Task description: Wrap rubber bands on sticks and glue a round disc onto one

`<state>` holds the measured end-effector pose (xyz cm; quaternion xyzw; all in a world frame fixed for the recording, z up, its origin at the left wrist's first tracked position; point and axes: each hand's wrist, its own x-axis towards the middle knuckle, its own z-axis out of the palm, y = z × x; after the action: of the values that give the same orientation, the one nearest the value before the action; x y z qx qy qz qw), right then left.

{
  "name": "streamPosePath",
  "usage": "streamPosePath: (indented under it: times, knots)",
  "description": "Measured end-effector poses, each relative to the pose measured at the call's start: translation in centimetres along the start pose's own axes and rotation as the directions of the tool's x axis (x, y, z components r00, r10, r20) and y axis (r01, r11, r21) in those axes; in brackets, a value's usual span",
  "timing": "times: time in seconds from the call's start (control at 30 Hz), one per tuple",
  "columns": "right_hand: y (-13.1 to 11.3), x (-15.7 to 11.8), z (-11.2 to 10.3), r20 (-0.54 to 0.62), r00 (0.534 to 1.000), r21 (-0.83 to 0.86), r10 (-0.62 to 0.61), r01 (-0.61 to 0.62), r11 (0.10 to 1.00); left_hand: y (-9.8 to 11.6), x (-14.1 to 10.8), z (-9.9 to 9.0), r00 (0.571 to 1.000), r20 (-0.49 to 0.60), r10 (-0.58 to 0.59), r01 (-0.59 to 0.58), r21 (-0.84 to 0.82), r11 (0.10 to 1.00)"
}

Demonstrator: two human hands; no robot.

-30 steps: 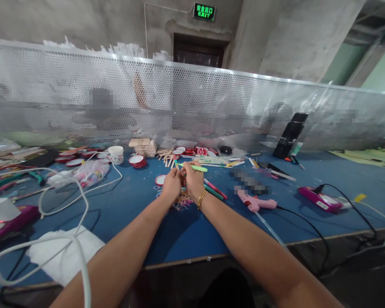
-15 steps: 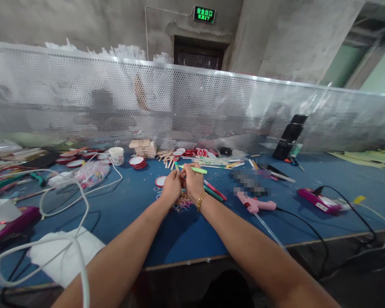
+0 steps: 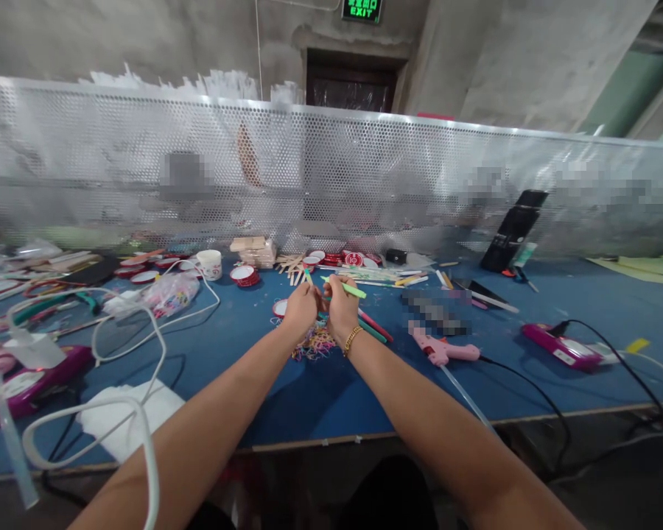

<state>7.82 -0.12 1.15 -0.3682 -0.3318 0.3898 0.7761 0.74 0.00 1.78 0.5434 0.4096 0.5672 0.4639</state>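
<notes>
My left hand (image 3: 303,311) is closed around a small craft stick (image 3: 308,275) that stands up from the fingers, with a reddish tip and a teal-green part. In my right hand (image 3: 341,308), a light green marker (image 3: 354,290) lies between the fingers, its tip pointing left towards the stick but a little apart from it. Both hands are close together above a tangle of coloured rubber bands or threads (image 3: 316,344). Beside my right hand lie a red marker (image 3: 376,324) and a dark green marker (image 3: 373,333). A white disc with a red rim (image 3: 279,308) shows behind my left hand.
On the blue table (image 3: 287,412), a pink glue gun (image 3: 442,352) and purple power strip (image 3: 560,347) lie right. Left are a looping white cable (image 3: 158,346), white cloth (image 3: 127,412) and paper cup (image 3: 209,265). Wooden sticks (image 3: 292,266) lie before a perforated metal screen (image 3: 353,177).
The green marker's tip has moved off the stick, to the right. More of the stick's coloured end shows. The camera view has shifted slightly.
</notes>
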Motion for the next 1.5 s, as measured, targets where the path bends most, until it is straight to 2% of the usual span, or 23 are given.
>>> streamPosePath:
  times: [0.13, 0.27, 0.33, 0.47, 0.57, 0.67, 0.77, 0.93, 1.23, 1.33, 1.5]
  knots:
    - [0.0, 0.1, -0.1, -0.032, 0.999, 0.027, 0.018, -0.018, 0.999, 1.7, 0.8, -0.7, 0.999, 0.046, 0.002, -0.005, 0.066, 0.998]
    - [-0.2, -0.2, 0.0, -0.023, 0.999, 0.057, 0.046, -0.045, 0.997, 3.2, 1.6, -2.5, 0.987, 0.158, 0.021, -0.045, 0.151, 0.988]
    - [-0.3, -0.4, 0.1, -0.020, 0.998, 0.086, 0.059, -0.057, 0.995, 3.6, 1.9, -4.0, 0.966, 0.254, 0.050, -0.104, 0.205, 0.973]
    - [-0.3, -0.5, 0.3, -0.014, 0.996, 0.092, 0.090, -0.088, 0.992, 3.9, 2.1, -8.2, 0.896, 0.412, 0.166, -0.300, 0.288, 0.910]
    - [-0.1, -0.5, 0.3, -0.004, 0.995, 0.084, 0.101, -0.100, 0.991, 3.3, 2.2, -11.1, 0.877, 0.468, 0.110, -0.308, 0.371, 0.876]
    - [0.1, -0.6, 0.4, 0.012, 0.995, 0.083, 0.095, -0.096, 0.992, 2.4, 2.4, -12.6, 0.862, 0.503, 0.062, -0.291, 0.391, 0.873]
    - [0.1, -0.6, 0.4, 0.008, 0.995, 0.072, 0.101, -0.102, 0.992, 1.5, 2.6, -12.6, 0.882, 0.469, 0.054, -0.224, 0.315, 0.922]
    - [-0.2, -0.7, 0.5, -0.007, 0.993, 0.077, 0.114, -0.113, 0.991, 1.1, 2.5, -11.2, 0.917, 0.397, 0.051, -0.135, 0.188, 0.973]
    - [-0.6, -1.0, 0.5, 0.034, 0.993, 0.092, 0.116, -0.118, 0.989, 1.4, 3.0, -10.8, 0.937, 0.347, 0.051, -0.125, 0.195, 0.973]
    - [-0.4, -0.9, 0.4, 0.078, 0.996, 0.040, 0.042, -0.045, 0.998, 1.7, 2.6, -9.6, 0.937, 0.348, 0.019, -0.093, 0.198, 0.976]
    - [0.0, -1.0, 0.2, 0.146, 0.987, -0.061, -0.072, 0.081, 0.995, 0.9, 0.4, -6.7, 0.943, 0.314, -0.108, 0.081, 0.097, 0.992]
